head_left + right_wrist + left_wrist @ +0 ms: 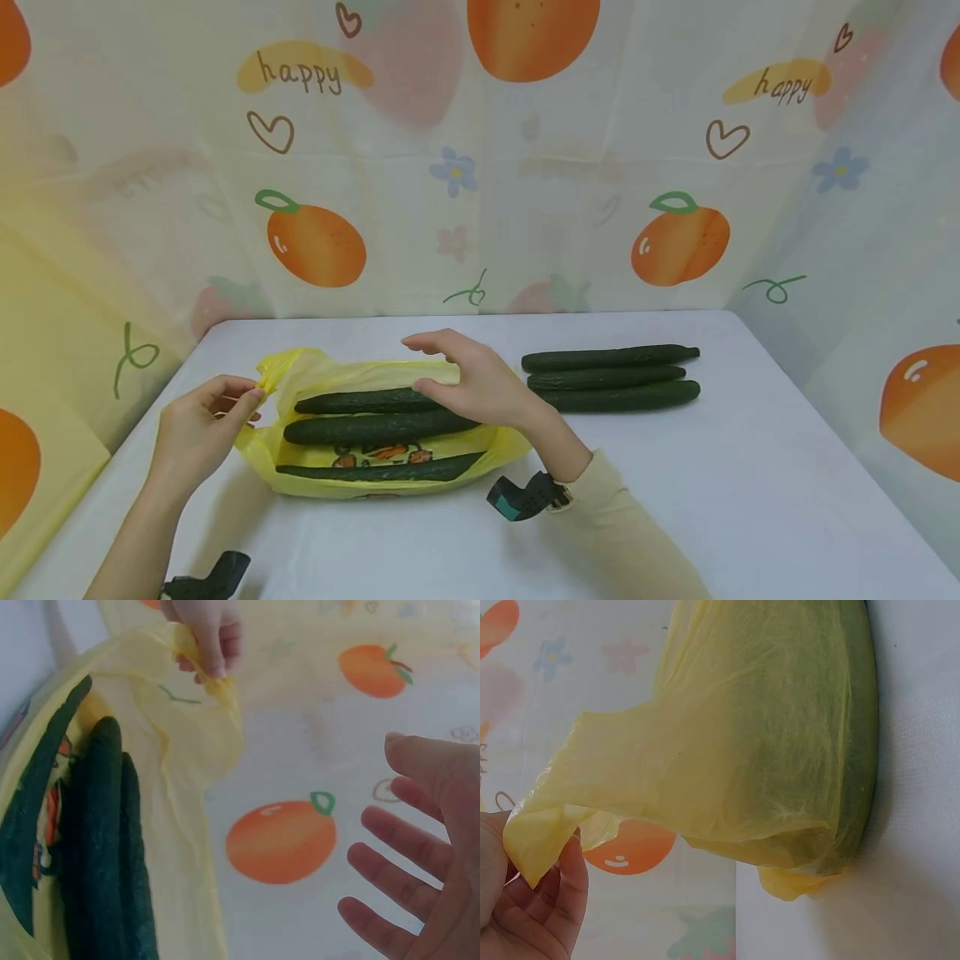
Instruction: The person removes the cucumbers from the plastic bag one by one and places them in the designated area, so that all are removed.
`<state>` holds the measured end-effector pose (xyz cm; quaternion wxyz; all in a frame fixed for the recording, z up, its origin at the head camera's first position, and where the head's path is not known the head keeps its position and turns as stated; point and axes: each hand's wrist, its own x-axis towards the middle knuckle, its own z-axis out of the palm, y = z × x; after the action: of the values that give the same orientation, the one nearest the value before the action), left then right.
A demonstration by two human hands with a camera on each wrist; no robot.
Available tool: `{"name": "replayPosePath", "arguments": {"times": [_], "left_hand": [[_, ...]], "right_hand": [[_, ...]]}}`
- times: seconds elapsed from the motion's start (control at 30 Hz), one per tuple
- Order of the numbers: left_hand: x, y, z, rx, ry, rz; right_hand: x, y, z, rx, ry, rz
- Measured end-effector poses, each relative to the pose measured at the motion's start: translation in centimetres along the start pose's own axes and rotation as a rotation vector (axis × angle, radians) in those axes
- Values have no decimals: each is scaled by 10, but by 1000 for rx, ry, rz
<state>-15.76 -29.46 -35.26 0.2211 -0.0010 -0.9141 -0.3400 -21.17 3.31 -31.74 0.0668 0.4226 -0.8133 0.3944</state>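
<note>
A thin yellow plastic bag (352, 373) lies on the table with its opening spread. Inside it are three dark green cucumbers (382, 428), also seen in the right wrist view as long cucumbers (94, 840). My left hand (197, 425) pinches the bag's left corner between thumb and fingers and holds it raised; the left wrist view shows the bag (705, 765) stretched from that hand (555, 907). Over the bag's right part hovers my right hand (480, 379), fingers spread, nothing in it. It hides the right ends of two cucumbers.
Three more cucumbers (607, 379) lie side by side on the white table (750, 483), right of the bag. A printed cloth (525, 242) with oranges and hearts hangs behind the table. Dark wrist devices (525, 497) sit on both wrists.
</note>
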Motion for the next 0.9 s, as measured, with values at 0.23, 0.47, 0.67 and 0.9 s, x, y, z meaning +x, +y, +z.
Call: {"name": "replayPosePath", "arguments": {"times": [0.23,0.47,0.67,0.9], "left_hand": [[-1,0,0,-4,4,4],[-1,2,-1,-8,-5,0],[-1,2,-1,-1,-10,-4],[-1,1,-2,-4,-9,-4]], "right_hand": [[6,6,22,12,-44,57],[12,12,41,-12,-126,96],[18,17,54,-48,-247,147],[21,26,68,-67,-334,203]]}}
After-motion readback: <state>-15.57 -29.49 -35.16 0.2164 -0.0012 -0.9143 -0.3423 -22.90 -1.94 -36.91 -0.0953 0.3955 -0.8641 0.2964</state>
